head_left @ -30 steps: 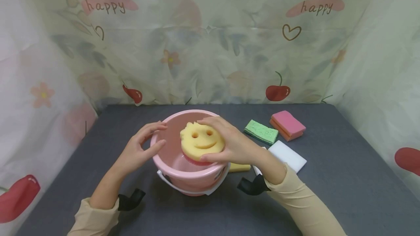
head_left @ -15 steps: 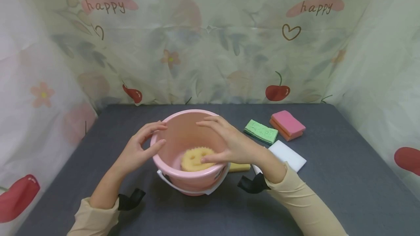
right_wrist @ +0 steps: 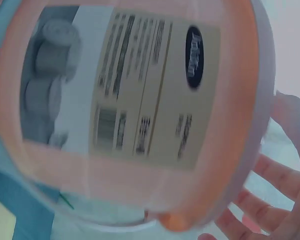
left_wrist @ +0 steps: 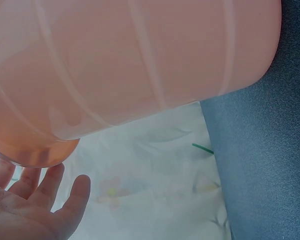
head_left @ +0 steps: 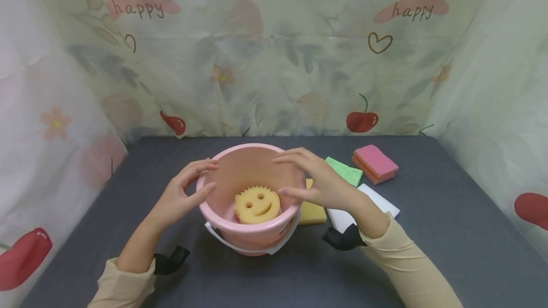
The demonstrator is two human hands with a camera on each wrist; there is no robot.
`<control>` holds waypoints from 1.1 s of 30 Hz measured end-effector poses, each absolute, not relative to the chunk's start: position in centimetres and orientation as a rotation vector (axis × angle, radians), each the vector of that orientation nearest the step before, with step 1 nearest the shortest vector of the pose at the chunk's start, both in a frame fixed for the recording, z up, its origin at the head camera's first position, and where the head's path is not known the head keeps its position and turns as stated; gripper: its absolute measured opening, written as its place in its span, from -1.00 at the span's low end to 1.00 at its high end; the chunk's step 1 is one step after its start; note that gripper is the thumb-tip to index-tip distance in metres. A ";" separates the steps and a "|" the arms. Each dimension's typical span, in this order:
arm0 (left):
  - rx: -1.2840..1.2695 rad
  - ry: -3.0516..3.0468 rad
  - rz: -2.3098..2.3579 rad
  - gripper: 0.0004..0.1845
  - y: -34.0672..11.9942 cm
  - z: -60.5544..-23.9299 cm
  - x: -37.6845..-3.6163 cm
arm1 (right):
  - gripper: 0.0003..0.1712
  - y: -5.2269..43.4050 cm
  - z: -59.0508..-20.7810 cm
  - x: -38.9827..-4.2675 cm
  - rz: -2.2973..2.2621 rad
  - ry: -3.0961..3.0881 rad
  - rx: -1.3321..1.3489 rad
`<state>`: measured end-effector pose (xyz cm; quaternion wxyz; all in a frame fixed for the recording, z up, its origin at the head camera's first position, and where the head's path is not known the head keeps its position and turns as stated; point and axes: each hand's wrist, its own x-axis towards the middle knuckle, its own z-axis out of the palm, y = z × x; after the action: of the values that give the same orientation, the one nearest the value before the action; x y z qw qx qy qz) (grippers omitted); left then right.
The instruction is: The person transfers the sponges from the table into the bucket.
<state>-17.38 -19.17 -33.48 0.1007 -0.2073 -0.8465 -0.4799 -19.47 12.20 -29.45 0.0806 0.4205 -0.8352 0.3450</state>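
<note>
On the grey surface (head_left: 428,251), smiley sponge (head_left: 257,205) sits in the pink bucket (head_left: 248,236), just left-below your empty, spread right-hand grip (head_left: 318,182); left hand (head_left: 181,194) rests open at the rim.

Smooth, slightly glossy pink plastic bucket (head_left: 250,232) with printed paper label (right_wrist: 140,85) on its base, porous matt yellow foam smiley sponge (head_left: 257,206), rough-pored green sponge (head_left: 344,171), fine matt white foam block (head_left: 378,198), dark grey matt cloth-covered surface (head_left: 449,232), thin printed curtain fabric (head_left: 274,51)

A green sponge (head_left: 344,170) lies on the dark grey table (head_left: 449,232) near a pink sponge (head_left: 376,163). A white sponge (head_left: 381,200) and a yellow sponge (head_left: 311,212) lie closer. A cherry-printed curtain (head_left: 274,56) hangs behind.
</note>
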 end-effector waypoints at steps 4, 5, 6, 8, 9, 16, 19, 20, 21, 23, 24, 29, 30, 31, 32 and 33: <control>-0.620 -2.489 -1.420 -0.63 -19.2 -33.5 -17.4 | -0.37 13.4 -29.4 -19.7 1.024 -2.466 1.232; -0.623 -2.486 -1.419 -0.62 -19.2 -33.5 -17.4 | -0.38 13.7 -29.4 -19.8 1.020 -2.467 1.219; -0.624 -2.486 -1.420 -0.63 -19.2 -33.5 -17.4 | -0.38 14.0 -29.4 -19.9 1.015 -2.467 1.207; -0.624 -2.488 -1.420 -0.62 -19.2 -33.5 -17.4 | -0.40 14.6 -29.4 -20.1 1.013 -2.486 1.167; -0.622 -2.490 -1.420 -0.62 -19.2 -33.5 -17.4 | -0.41 14.9 -29.5 -20.2 1.015 -2.497 1.146; -0.621 -2.491 -1.429 -0.62 -19.2 -33.6 -17.3 | -0.42 17.5 -29.9 -21.2 1.017 -2.570 0.962; -0.631 -2.481 -1.433 -0.62 -19.2 -33.6 -17.4 | -0.46 18.8 -30.4 -22.1 1.035 -2.590 0.884; -0.633 -2.477 -1.434 -0.62 -19.2 -33.6 -17.4 | -0.47 19.2 -30.5 -22.4 1.055 -2.599 0.858; -0.636 -2.473 -1.433 -0.62 -19.2 -33.7 -17.4 | -0.47 19.6 -30.6 -22.6 1.079 -2.613 0.826; -0.642 -2.469 -1.433 -0.62 -19.2 -33.7 -17.4 | -0.47 20.5 -30.9 -23.2 1.098 -2.640 0.760; -0.643 -2.470 -1.433 -0.62 -19.2 -33.7 -17.4 | -0.47 20.9 -31.0 -23.4 1.101 -2.656 0.723; -0.635 -2.485 -1.430 -0.62 -19.3 -33.6 -17.4 | -0.42 22.9 -31.5 -24.6 1.045 -2.706 0.569; -0.633 -2.489 -1.431 -0.62 -19.3 -33.6 -17.4 | -0.42 23.4 -31.7 -24.8 1.040 -2.715 0.539; -0.631 -2.491 -1.431 -0.62 -19.3 -33.6 -17.4 | -0.41 23.8 -32.0 -25.0 1.039 -2.721 0.509; -0.630 -2.492 -1.432 -0.62 -19.3 -33.6 -17.4 | -0.41 24.2 -32.2 -25.3 1.034 -2.726 0.480; -0.631 -2.491 -1.434 -0.62 -19.3 -33.6 -17.4 | -0.40 24.6 -32.5 -25.5 1.038 -2.728 0.450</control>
<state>-17.40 -19.27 -33.59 0.0996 -0.2135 -0.8423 -0.4848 -25.52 24.62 -32.50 0.0939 0.1518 -0.9196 0.3499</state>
